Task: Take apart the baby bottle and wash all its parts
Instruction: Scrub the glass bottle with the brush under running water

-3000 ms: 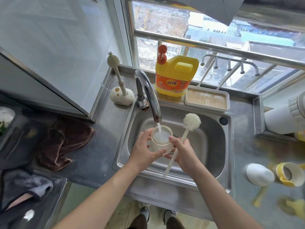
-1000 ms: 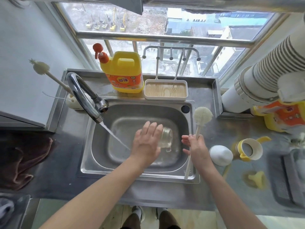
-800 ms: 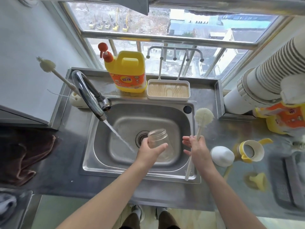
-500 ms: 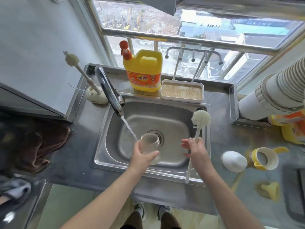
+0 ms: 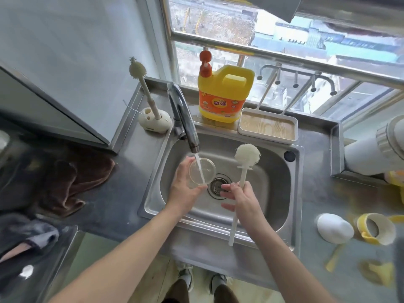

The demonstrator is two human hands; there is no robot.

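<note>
My left hand (image 5: 182,189) grips the clear glass bottle body (image 5: 202,171) upright over the sink (image 5: 282,176), its open mouth under the running tap (image 5: 183,119). Water streams into the bottle. My right hand (image 5: 243,199) holds the white bottle brush (image 5: 247,155) by its handle, bristle head up, just right of the bottle. On the counter at the right lie the white cap (image 5: 334,228), the yellow collar ring (image 5: 375,228) and a yellow teat piece (image 5: 380,273).
A yellow detergent jug (image 5: 225,95) and a wood-bottomed tray (image 5: 267,126) stand behind the sink. A small brush in a holder (image 5: 154,121) stands left of the tap. A brown cloth (image 5: 72,178) lies on the left counter. A white pipe (image 5: 376,149) runs at the right.
My left hand tipped the bottle out over the sink, turned it upright and brought it back left under the water stream. My right hand kept holding the brush.
</note>
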